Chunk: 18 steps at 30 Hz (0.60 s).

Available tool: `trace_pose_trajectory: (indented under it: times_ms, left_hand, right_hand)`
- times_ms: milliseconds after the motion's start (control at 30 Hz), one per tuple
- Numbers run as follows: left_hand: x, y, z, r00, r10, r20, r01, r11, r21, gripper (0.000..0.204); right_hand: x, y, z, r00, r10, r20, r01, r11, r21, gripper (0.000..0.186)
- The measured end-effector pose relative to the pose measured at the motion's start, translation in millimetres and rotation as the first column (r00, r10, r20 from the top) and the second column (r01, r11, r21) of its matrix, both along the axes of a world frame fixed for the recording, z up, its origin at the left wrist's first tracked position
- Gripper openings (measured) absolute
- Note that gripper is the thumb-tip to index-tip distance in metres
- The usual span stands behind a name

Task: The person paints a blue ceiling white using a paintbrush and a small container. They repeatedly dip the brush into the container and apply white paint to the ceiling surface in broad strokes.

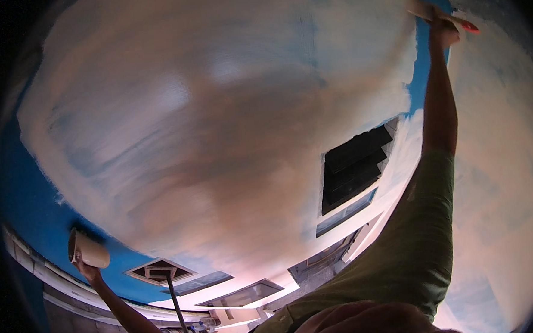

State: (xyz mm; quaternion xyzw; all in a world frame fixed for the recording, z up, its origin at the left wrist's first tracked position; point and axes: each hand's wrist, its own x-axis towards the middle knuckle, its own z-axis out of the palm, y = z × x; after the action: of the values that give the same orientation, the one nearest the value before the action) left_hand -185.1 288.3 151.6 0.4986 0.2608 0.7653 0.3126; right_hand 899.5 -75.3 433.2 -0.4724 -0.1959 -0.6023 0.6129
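1. Mostly, the large surface above and before you carries a pale coat [154, 100]; whether it is ceiling or wall, I cannot tell for sure.
2. By my judgement, the broad middle is well advanced. Yet the coat is uneven: bluish streaks show through it in several places, so the cover there seems thin.
3. What is left, as far as one can see, is the blue paint [29, 173] at the borders. It makes a wide band along the left and lower left, and a narrower strip at the upper right, beside your raised hand.
4. Around the dark opening [354, 165], the pale coat comes near to the edges.
5. Your right arm is stretched far upward, almost straight, with the green sleeve [397, 238] below the elbow region. Your right hand [445, 33] is at the top right, with the fingers closed around the brush [420, 9]. Its red handle end points to the right, and its wide end lies over the blue strip; if it touches the surface, I cannot tell.
6. Your left arm reaches out to the lower left. Your left hand [86, 269] grips the pale pot [93, 250], which appears in front of the blue band. Its contents are not visible.
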Motion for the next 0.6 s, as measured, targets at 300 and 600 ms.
trace_pose_trajectory:
  times_ms: [300, 600]
  left_hand:
    - [1, -6, 6, 0.998, -0.045, -0.052, 0.047, 0.998, 0.039, 0.052]
    - [39, 1, 7, 0.998, -0.060, -0.027, 0.060, 0.998, 0.012, 0.062]
  right_hand:
    - [-193, 64, 25, 0.817, 0.434, 0.380, -0.457, 0.889, -0.030, 0.030]
    - [-29, 33, 40, 0.999, -0.026, -0.025, 0.030, 0.977, 0.211, 0.041]
